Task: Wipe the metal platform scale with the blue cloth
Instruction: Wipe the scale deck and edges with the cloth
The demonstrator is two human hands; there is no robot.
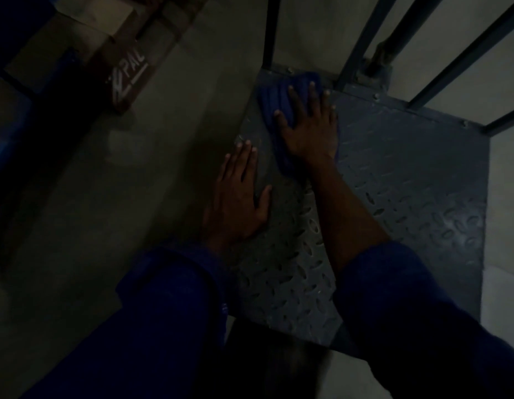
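Observation:
The metal platform scale (408,182) is a grey plate with a raised diamond tread, lying low on the floor in dim light. The blue cloth (274,95) lies bunched on its far left corner. My right hand (309,123) presses flat on the cloth with fingers spread and straight. My left hand (238,191) rests flat on the plate's left edge, fingers straight, holding nothing. Both arms wear dark blue sleeves.
Dark metal rails (362,38) rise from the scale's far edge. A wooden pallet (126,73) with white lettering and stacked boxes stands at the upper left. Grey concrete floor (120,182) lies left of the scale, and a pale floor strip (506,197) to its right.

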